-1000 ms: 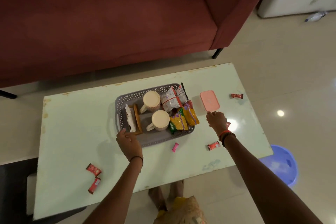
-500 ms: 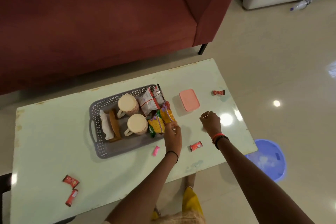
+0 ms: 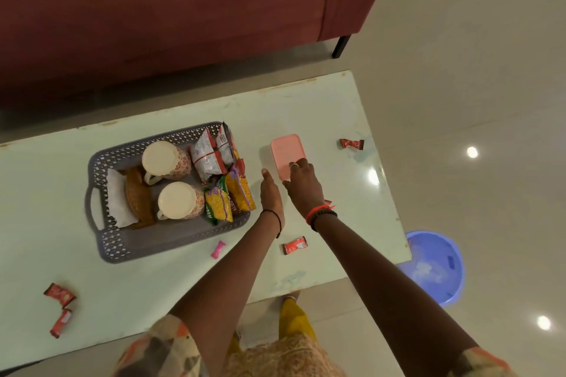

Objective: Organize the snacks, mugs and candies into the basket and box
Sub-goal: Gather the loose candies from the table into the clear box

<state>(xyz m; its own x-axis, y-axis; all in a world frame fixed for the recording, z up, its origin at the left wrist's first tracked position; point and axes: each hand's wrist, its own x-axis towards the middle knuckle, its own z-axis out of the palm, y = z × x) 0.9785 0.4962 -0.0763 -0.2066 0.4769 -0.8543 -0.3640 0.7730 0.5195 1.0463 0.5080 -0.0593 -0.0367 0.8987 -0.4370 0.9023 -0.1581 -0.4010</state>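
While my right hand touches the pink box, grip unclear, my left hand is straight-fingered, empty, at its 8 o'clock; basket at 9, red candy at 6.

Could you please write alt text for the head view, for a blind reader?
A person's right hand touches a closed pink box on a pale table, the open left hand beside it. A grey basket holds two mugs and snack packets; wrapped candies lie scattered.

The right hand partly hides the box and most of one candy.
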